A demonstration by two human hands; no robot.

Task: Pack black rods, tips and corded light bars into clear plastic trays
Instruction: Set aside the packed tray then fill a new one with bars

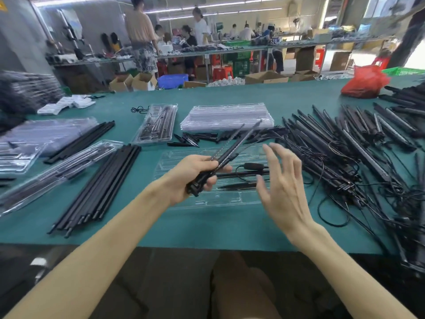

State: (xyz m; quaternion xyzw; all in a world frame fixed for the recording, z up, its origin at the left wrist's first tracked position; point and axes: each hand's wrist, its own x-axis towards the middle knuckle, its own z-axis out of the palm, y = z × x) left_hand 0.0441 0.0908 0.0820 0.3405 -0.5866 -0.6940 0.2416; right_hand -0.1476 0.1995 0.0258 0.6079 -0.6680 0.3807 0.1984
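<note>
Left hand [195,178]: two light bars [236,143] are gripped at their near ends.
Right hand [282,180]: held open, fingers spread, just right of the bars.
Clear tray [230,200]: laid on the desk [184,226] beneath both hands, a rod [241,173] and tip [239,185] inside.
Loose rods [103,187]: left of the left hand.

Bare green table [184,229] lies open between me and the clear tray [207,202]. Rods [103,187] hem my left, tangled corded light bars [345,157] crowd my right, and tips [190,139] lie beyond.
</note>
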